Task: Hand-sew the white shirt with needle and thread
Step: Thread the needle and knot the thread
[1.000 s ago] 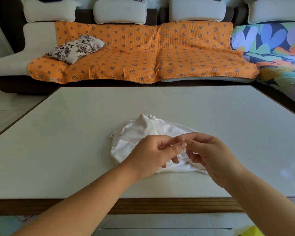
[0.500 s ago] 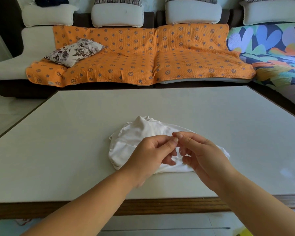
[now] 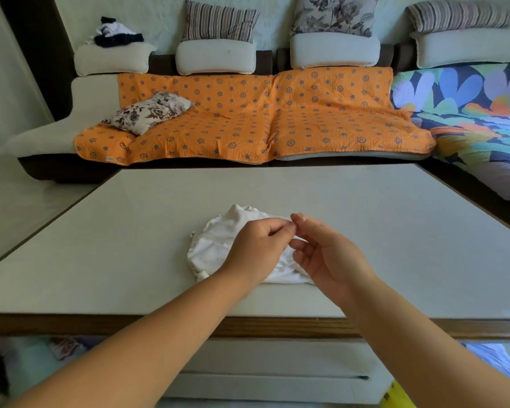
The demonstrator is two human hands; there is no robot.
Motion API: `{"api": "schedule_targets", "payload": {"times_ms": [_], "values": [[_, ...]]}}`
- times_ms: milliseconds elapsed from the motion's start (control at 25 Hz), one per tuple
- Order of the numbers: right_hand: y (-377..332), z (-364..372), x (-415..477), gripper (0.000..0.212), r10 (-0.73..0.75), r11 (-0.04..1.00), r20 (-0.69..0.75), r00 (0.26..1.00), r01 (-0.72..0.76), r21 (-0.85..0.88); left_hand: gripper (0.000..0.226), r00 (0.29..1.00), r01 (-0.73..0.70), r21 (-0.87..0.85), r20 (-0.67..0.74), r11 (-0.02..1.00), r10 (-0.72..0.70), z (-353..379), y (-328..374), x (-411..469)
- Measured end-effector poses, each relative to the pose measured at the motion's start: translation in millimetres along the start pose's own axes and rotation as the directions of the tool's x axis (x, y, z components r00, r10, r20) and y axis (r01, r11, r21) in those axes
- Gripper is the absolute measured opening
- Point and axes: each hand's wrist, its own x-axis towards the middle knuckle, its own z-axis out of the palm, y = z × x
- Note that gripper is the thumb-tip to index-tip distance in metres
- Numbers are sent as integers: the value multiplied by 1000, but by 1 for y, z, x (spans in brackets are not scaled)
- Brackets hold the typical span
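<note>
The white shirt [image 3: 218,245] lies bunched up on the pale table [image 3: 395,245], near its front edge. Both my hands hover just over the shirt's right half. My left hand [image 3: 256,248] has its fingers curled, with thumb and forefinger pinched together at the tip as if on thread. Needle and thread are too fine to make out. My right hand [image 3: 327,257] is beside it, palm turned left and fingers loosely spread. Its forefinger tip stands close to the left hand's pinch. My hands hide part of the shirt.
The table has a wooden front edge [image 3: 277,326]. Behind it stands a sofa under an orange patterned cover [image 3: 248,122], with a floral cushion [image 3: 147,111] on it. A colourful quilt [image 3: 468,113] lies at the right. A yellow object [image 3: 395,396] shows at the lower right.
My right hand's pinch against the left fingertips has loosened and its fingers have spread. The camera has tilted up, so more of the sofa back shows.
</note>
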Motion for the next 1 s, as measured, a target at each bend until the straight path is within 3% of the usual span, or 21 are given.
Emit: {"api": "schedule_targets", "payload": {"times_ms": [400,680,1000], "values": [[-10,9,-23,34,29,999,107,994,-26,-35,30,999,7,-160,-50,987,-15,-13,4,-22],[-7,15,-36,21,-115,969,-9,993,110,-223,26,995,-82,-217,46,973,94,-16,-12,-11],[11,-5,-6,27,-148,971,-79,986,130,-201,24,987,-106,-171,105,980,125,-6,-35,11]]}}
